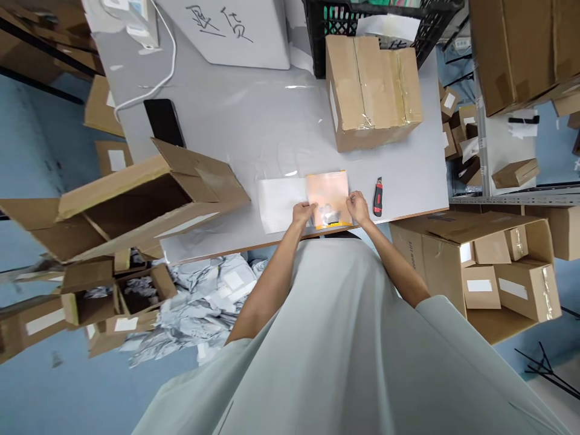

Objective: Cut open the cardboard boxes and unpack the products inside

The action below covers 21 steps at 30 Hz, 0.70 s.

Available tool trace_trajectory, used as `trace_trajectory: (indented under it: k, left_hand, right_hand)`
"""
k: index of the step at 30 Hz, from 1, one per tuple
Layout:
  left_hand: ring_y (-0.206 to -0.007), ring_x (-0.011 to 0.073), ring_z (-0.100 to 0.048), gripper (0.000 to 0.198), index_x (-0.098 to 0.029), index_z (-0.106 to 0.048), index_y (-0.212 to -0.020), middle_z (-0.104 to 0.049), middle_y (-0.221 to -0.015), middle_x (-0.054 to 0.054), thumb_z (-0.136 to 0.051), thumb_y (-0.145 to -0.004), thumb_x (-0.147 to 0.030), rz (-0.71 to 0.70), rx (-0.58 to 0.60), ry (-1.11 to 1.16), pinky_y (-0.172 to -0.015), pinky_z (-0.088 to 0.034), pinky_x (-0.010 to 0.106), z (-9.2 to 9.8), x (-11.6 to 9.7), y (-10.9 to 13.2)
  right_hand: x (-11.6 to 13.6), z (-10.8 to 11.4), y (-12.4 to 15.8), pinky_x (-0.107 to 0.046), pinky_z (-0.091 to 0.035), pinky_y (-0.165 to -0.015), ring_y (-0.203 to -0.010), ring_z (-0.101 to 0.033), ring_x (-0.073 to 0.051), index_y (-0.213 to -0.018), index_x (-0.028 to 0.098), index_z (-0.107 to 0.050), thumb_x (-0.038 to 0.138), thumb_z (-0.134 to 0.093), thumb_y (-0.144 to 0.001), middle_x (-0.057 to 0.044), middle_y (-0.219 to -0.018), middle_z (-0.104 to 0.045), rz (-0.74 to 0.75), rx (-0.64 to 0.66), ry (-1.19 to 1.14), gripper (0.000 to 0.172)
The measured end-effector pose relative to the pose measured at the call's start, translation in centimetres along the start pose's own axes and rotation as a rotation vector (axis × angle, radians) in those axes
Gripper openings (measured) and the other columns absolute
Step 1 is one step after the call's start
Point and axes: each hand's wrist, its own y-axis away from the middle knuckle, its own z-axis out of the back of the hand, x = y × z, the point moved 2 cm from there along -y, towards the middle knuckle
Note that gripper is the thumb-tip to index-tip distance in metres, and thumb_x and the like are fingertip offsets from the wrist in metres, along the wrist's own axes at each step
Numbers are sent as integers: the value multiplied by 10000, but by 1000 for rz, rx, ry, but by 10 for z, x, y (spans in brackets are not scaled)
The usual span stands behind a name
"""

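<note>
A flat peach-coloured packet with a yellow lower edge and a printed picture lies near the front edge of the table. Its left edge is pinched in my left hand, fingers closed. On the opposite edge, the closed fingers of my right hand grip the same packet. A white sheet or sleeve lies just left of the packet, beside my left hand. To the right of my right hand rests a red and black utility knife.
An open cardboard box stands at the table's left, near a black phone. A taped carton and black crate sit at the back. A large box of smaller cartons is at right; grey bags lie below left.
</note>
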Motion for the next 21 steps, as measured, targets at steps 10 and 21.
trace_trajectory:
  k: [10, 21]
  left_hand:
    - [-953, 247, -752, 217, -204, -744, -998, -795, -1024, 72, -830, -802, -237, -173, 0, 3, -970, -587, 384, -14, -14, 20]
    - [-1078, 265, -802, 356, -185, -767, -1228, -810, -1242, 127, -689, -881, -184, -171, 190, 210, -1116, -624, 478, -44, -4, 20]
  right_hand:
    - [1, -9, 9, -453, -527, -1202, -1340, -696, -320, -1151, 209, -717, 375, -687, -1001, -176, -1375, -759, -8, 24, -11, 226]
    - [31, -25, 18, -395, -560, -901, -934, -722, -305, -858, 299, -504, 403, -618, -1027, -55, -890, -740, -85, 174, 69, 229]
